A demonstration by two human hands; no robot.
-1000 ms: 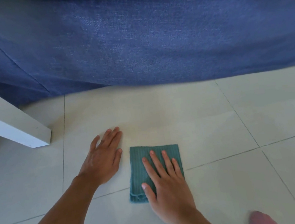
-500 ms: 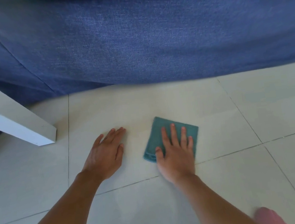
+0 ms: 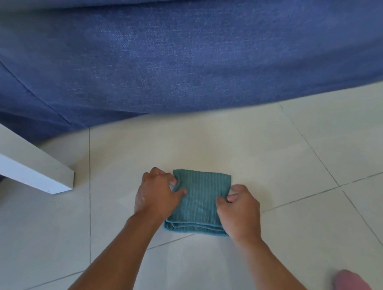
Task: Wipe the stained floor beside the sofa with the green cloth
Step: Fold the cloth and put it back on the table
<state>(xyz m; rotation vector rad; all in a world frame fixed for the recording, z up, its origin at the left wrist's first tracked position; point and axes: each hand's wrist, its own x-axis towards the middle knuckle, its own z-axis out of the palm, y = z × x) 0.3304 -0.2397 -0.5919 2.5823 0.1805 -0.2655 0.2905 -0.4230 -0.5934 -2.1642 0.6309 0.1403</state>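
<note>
The folded green cloth [image 3: 198, 200] lies flat on the pale tiled floor [image 3: 270, 149] in front of the blue sofa [image 3: 198, 54]. My left hand [image 3: 156, 193] pinches the cloth's far left corner with curled fingers. My right hand [image 3: 239, 211] grips the cloth's right edge between thumb and fingers and covers its near right corner. I can make out no stain on the tiles around the cloth.
A white table leg or panel [image 3: 27, 169] slants in from the left and ends on the floor left of my hands. A pink rounded shape [image 3: 349, 282] shows at the bottom right edge. Grout lines cross the tiles.
My right hand went from pressing flat on the cloth to gripping its right edge. My left hand left the bare floor and took hold of the cloth's left corner.
</note>
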